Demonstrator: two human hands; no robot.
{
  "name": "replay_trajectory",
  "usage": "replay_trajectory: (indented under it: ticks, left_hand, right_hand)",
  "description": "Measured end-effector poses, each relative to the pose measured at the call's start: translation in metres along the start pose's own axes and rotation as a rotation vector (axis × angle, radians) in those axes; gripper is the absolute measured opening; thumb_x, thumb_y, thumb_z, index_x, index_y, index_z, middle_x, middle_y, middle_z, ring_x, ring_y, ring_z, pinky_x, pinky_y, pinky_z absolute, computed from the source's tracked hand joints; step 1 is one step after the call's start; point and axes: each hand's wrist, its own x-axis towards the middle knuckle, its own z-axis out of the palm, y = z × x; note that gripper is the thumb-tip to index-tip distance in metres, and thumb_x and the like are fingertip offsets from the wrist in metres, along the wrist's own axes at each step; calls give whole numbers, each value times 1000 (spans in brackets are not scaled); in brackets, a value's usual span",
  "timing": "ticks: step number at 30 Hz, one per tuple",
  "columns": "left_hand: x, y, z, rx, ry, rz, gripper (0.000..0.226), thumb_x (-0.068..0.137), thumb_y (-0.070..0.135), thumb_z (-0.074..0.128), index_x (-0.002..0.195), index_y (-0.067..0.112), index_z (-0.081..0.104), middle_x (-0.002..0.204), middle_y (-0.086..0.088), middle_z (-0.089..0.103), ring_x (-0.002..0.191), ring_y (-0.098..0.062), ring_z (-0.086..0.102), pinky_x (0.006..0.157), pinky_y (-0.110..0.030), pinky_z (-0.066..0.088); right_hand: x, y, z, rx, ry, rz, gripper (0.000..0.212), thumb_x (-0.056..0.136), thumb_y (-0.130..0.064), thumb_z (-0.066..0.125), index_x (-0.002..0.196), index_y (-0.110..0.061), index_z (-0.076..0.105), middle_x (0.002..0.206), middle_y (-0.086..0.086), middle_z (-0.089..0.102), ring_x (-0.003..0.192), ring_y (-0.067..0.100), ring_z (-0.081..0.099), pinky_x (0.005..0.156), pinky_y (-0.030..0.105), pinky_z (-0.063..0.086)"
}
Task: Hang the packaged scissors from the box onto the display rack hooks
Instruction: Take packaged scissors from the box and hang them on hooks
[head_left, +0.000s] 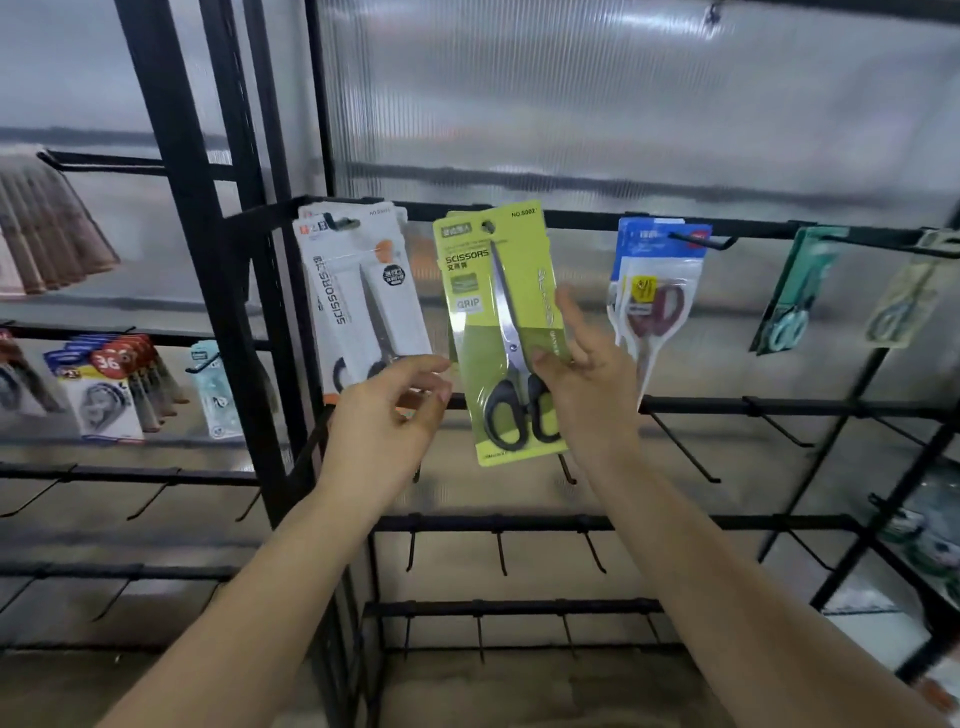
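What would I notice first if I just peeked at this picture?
The bright green scissors pack jumps out, hanging in the middle of the black display rack. Two bare hands reach up at it: the right hand touches its right edge, while the left hand hovers with loosely curled fingers just beside it. A white scissors pack hangs to its left and a blue-topped one to its right.

Five batches of scissor packs (496, 332) hang on the top rail (582, 221); two hands (387, 415) reach toward them.
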Motion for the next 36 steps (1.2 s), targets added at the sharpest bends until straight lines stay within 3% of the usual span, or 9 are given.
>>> replay_trajectory:
  ticks: [5,8,13,19,23,25,29,34,36]
  left_hand:
    - [-6,4,3,53,-35,41,23,88,6,62,107,17,69,90,18,65,89,-4,62,74,-8,47]
    - [-7,6,3,97,-55,77,24,88,5,62,106,18,69,88,19,65,87,6,60,71,-2,43]
    - [-7,3,3,199,-62,76,24,88,7,62,109,16,69,95,15,66,78,10,59,71,1,40]
    - [0,8,12,400,-147,43,26,90,12,57,114,17,66,98,5,69,90,-19,65,83,-32,51]
    - [10,9,32,422,-202,22,27,93,14,54,119,16,63,101,2,67,92,-16,62,85,-29,49]
    - [5,0,49,428,-251,-12,28,93,15,55,119,16,63,100,0,66,90,-16,60,86,-30,49]
    - [-35,-32,96,399,-414,-115,26,92,15,58,117,16,64,95,0,65,87,-20,64,84,-32,51]
    - [-108,-91,169,418,-659,-264,27,91,18,60,117,13,64,98,-4,69,80,-15,59,72,-19,41]
    - [-142,-120,201,380,-734,-367,32,88,26,58,116,11,65,99,-8,70,87,-22,64,79,-28,49]
  right_hand:
    - [-9,10,2,-3,-5,-26,58,88,2,57,138,-25,45,111,14,68,90,28,66,86,37,52]
    - [-2,8,5,75,34,-21,60,88,4,56,134,-33,45,104,-1,70,91,34,64,81,40,54]
    - [5,15,6,66,23,5,56,89,5,52,137,-24,49,89,-6,67,65,4,54,58,12,45]
    - [54,4,21,-207,-78,56,50,93,-2,48,140,-17,45,124,3,61,83,4,56,49,-1,35]
    - [70,9,8,-425,-191,30,48,94,-12,50,141,-17,43,125,7,61,71,7,55,49,7,35]
    - [54,28,-13,-476,-220,36,39,93,-12,49,132,-10,52,124,9,61,91,18,62,65,11,39]
    - [-14,95,-64,-520,-253,202,31,95,-13,49,123,-9,60,124,9,60,114,22,55,95,27,40]
    - [-111,201,-142,-485,-347,521,27,96,-10,49,118,-6,63,77,-6,58,68,-2,55,64,8,40]
    - [-148,249,-172,-496,-378,735,29,97,-15,49,122,-11,62,91,-1,67,77,7,61,64,14,42]
